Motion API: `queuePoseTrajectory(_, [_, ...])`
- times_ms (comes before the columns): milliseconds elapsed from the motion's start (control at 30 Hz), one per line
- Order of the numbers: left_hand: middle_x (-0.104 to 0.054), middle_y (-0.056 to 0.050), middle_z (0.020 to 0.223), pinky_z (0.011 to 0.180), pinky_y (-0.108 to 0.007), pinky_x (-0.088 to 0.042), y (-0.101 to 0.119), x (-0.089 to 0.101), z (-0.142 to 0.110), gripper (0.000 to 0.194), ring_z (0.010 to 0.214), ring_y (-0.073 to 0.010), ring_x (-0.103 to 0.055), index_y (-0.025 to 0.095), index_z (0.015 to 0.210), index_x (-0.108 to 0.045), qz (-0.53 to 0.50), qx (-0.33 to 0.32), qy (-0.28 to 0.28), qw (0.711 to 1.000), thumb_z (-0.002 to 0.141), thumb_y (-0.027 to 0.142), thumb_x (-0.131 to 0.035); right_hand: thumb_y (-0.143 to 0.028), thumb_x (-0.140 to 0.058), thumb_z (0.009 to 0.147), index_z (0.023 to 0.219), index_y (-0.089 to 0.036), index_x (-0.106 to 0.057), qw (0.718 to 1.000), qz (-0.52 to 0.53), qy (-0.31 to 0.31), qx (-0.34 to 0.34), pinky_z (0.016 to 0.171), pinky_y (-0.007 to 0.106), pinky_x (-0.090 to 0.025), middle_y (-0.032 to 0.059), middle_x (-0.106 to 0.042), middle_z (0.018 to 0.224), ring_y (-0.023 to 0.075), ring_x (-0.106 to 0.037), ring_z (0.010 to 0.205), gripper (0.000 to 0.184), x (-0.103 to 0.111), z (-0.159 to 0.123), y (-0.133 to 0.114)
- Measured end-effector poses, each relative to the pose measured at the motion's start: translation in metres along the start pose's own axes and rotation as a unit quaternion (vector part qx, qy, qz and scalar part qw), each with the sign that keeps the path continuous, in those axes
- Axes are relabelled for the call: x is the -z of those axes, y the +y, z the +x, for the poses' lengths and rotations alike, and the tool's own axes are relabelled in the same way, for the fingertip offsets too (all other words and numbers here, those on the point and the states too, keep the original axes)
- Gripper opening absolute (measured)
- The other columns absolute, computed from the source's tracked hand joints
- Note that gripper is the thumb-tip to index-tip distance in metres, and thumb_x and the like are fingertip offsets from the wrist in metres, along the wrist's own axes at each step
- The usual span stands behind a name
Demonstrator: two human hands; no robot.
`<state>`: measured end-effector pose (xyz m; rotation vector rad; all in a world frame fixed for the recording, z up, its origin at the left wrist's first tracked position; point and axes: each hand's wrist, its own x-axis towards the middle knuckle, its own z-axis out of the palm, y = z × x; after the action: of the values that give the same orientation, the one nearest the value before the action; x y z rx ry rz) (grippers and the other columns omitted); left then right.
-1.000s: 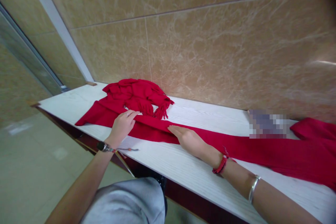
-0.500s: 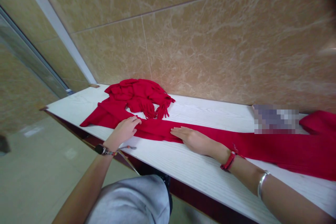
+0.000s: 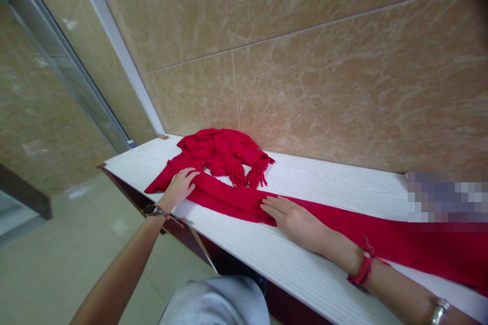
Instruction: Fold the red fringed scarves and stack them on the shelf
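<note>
A long red scarf [image 3: 236, 203] lies folded into a narrow strip along the white tabletop [image 3: 320, 175]. Its far left part is bunched in a loose heap [image 3: 217, 150], with the fringe spread towards the middle. My left hand [image 3: 181, 188] rests on the strip near its left bend, fingers extended over the cloth. Further right, my right hand [image 3: 297, 218] lies flat on the same strip, palm down and fingers stretched to the left. The strip runs on past my right forearm to the right edge of the view.
A tan marble-tiled wall [image 3: 343, 91] rises directly behind the table. At the right rear sits a blurred-out, pixelated item [image 3: 446, 200]. The table's left end stops above a pale tiled floor [image 3: 110, 244]. My knee shows under the front edge.
My left hand has slid left along the scarf, nearer the bend. My right hand stays on about the same part of the cloth. The whole view has swung left and up.
</note>
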<state>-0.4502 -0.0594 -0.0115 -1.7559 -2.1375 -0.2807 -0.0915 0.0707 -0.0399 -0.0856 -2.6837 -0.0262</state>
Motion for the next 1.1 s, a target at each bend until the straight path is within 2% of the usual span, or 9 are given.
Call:
queuePoseTrajectory(167, [-0.051,-0.013,0.118,0.098,-0.04,-0.036,-0.059,-0.004,0.006,0.04,0.112,-0.0218,-0.046,0.01,0.12,-0.047,-0.022,0.025,0.011,0.999,0.085,0.027,-0.036,0.001,-0.037,0.078,0.125,-0.007,-0.047,1.0,-0.004,-0.021,-0.008,0.1,0.042,-0.037,0.017,-0.049,0.128,0.024,-0.042,0.121,0.049,-0.015,0.054,-0.025])
queuePoseTrajectory(333, [-0.053,-0.013,0.116,0.097,-0.039,-0.038,-0.088,-0.01,0.012,0.037,0.108,-0.0216,-0.049,0.011,0.115,-0.052,-0.015,0.028,0.01,0.999,0.082,0.025,-0.042,0.002,-0.038,0.078,0.122,-0.008,-0.05,0.998,0.009,-0.036,-0.043,0.1,0.038,-0.037,0.017,-0.053,0.124,0.0224,-0.047,0.117,0.047,-0.031,0.085,-0.033])
queuePoseTrajectory(467, [-0.058,-0.009,0.105,0.094,-0.032,-0.041,-0.094,-0.018,0.02,0.029,0.1,-0.0182,-0.053,0.012,0.1,-0.059,-0.014,0.03,0.025,0.999,0.086,0.021,-0.037,0.004,-0.036,0.078,0.119,-0.007,-0.053,0.994,0.055,-0.057,-0.07,0.099,0.035,-0.038,0.0166,-0.055,0.122,0.0203,-0.049,0.115,0.046,-0.036,0.086,-0.028])
queuePoseTrajectory(567, [-0.059,-0.008,0.099,0.089,-0.031,-0.044,-0.091,-0.015,0.029,0.031,0.093,-0.0174,-0.056,0.012,0.099,-0.059,-0.017,0.043,0.057,0.997,0.089,0.018,-0.03,0.005,-0.034,0.078,0.12,-0.007,-0.053,0.988,0.094,-0.028,-0.115,0.097,0.032,-0.041,0.0157,-0.057,0.12,0.0189,-0.053,0.111,0.047,-0.037,0.083,-0.026])
queuePoseTrajectory(700, [-0.054,-0.013,0.109,0.096,-0.034,-0.039,-0.081,0.01,0.04,0.033,0.105,-0.0194,-0.051,0.01,0.101,-0.054,-0.018,0.065,0.132,0.989,0.09,0.016,-0.024,0.002,-0.03,0.079,0.121,-0.01,-0.052,0.98,0.129,0.05,-0.145,0.094,0.034,-0.044,0.0141,-0.058,0.118,0.0188,-0.054,0.109,0.049,-0.038,0.081,-0.023])
queuePoseTrajectory(833, [-0.035,-0.011,0.133,0.105,-0.038,-0.03,-0.076,0.035,0.034,0.032,0.121,-0.0199,-0.038,0.015,0.112,-0.049,-0.007,0.082,0.217,0.973,0.09,0.018,-0.026,0.001,-0.029,0.08,0.125,-0.015,-0.049,0.975,0.121,0.135,-0.131,0.098,0.042,-0.04,0.0125,-0.055,0.123,0.0196,-0.05,0.115,0.052,-0.037,0.08,-0.014])
queuePoseTrajectory(900, [-0.036,-0.01,0.131,0.104,-0.038,-0.031,-0.08,0.033,0.023,0.03,0.121,-0.0212,-0.038,0.017,0.109,-0.051,0.01,0.088,0.197,0.976,0.087,0.017,-0.031,0.001,-0.029,0.079,0.124,-0.016,-0.049,0.979,0.109,0.133,-0.107,0.1,0.044,-0.038,0.0112,-0.054,0.125,0.0193,-0.047,0.118,0.052,-0.035,0.078,-0.011])
queuePoseTrajectory(1000, [-0.05,-0.01,0.113,0.096,-0.037,-0.04,-0.09,0.017,0.002,0.02,0.11,-0.0224,-0.047,0.016,0.088,-0.057,0.026,0.091,0.102,0.99,0.08,0.017,-0.039,0.002,-0.032,0.078,0.119,-0.015,-0.054,0.994,0.089,0.036,-0.054,0.099,0.042,-0.038,0.0111,-0.056,0.123,0.0196,-0.048,0.117,0.05,-0.03,0.07,-0.009])
queuePoseTrajectory(1100, [-0.053,-0.011,0.107,0.092,-0.036,-0.043,-0.093,0.008,-0.012,0.016,0.101,-0.0224,-0.052,0.015,0.077,-0.057,0.028,0.104,0.076,0.991,0.077,0.016,-0.041,0.004,-0.034,0.076,0.12,-0.011,-0.053,0.996,0.076,-0.04,-0.02,0.1,0.039,-0.038,0.013,-0.055,0.123,0.0193,-0.047,0.117,0.05,-0.026,0.058,-0.01])
